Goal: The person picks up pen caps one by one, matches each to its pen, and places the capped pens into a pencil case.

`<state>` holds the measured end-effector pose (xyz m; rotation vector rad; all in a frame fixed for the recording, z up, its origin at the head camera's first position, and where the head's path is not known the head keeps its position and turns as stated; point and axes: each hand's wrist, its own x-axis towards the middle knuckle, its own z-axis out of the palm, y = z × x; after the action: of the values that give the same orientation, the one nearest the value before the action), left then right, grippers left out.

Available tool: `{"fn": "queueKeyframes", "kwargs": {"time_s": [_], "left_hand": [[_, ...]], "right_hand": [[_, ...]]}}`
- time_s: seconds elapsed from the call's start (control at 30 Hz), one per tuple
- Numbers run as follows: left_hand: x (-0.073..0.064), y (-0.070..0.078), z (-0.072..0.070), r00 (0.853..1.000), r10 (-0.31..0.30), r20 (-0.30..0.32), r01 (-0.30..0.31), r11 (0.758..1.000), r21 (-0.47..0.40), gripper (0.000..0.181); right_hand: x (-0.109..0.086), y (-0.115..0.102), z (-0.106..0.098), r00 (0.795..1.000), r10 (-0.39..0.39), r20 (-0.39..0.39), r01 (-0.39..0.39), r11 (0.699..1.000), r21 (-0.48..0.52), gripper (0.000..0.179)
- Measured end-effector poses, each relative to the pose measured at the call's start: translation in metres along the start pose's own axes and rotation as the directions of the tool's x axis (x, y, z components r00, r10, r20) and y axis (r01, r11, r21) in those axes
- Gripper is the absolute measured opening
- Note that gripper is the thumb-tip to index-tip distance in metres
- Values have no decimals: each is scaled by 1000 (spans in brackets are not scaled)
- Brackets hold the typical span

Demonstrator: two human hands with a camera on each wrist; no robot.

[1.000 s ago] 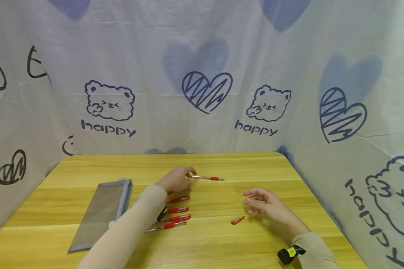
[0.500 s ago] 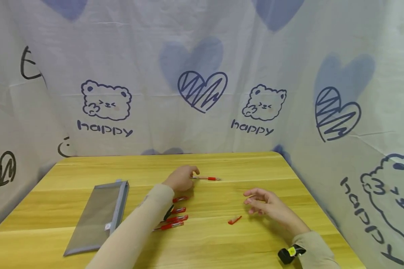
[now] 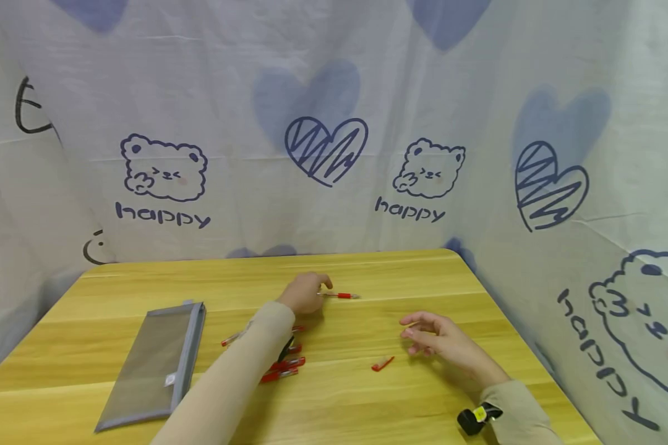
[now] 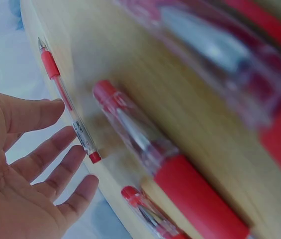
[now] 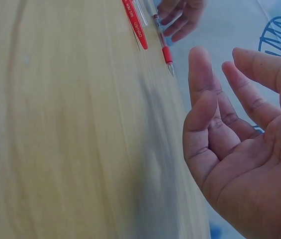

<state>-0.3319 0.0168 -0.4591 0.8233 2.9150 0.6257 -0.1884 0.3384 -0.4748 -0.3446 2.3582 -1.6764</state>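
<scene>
Soft, even light across the wooden table, dimmer greyish cloth behind, broad soft-edged shadow beside the right hand in its wrist view, pale sheen at that view's left edge, nearest pen badly blurred in the left wrist view

A pale fabric screen encloses the bench at the rear and on both sides. It carries blue hearts, outlined bears and the word "happy". The bench surface shows yellow wood grain.
</scene>
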Motion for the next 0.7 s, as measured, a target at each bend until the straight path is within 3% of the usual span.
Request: {"fn": "queueKeyframes", "kwargs": {"time_s": [0.23, 0.47, 0.7], "left_hand": [[3, 8, 2, 998, 10, 59, -9, 1000, -10, 36], [4, 13, 2, 997, 62, 48, -64, 997, 38, 34], [6, 15, 4, 997, 51, 61, -53, 998, 29, 40]], "right_hand": [[0, 1, -1, 1000, 11, -12, -11, 1000, 7, 49], [-2, 0, -1, 1000, 11, -17, -11, 1000, 10, 50], [-3, 1, 3, 1000, 1, -6, -1, 1000, 9, 49]]}}
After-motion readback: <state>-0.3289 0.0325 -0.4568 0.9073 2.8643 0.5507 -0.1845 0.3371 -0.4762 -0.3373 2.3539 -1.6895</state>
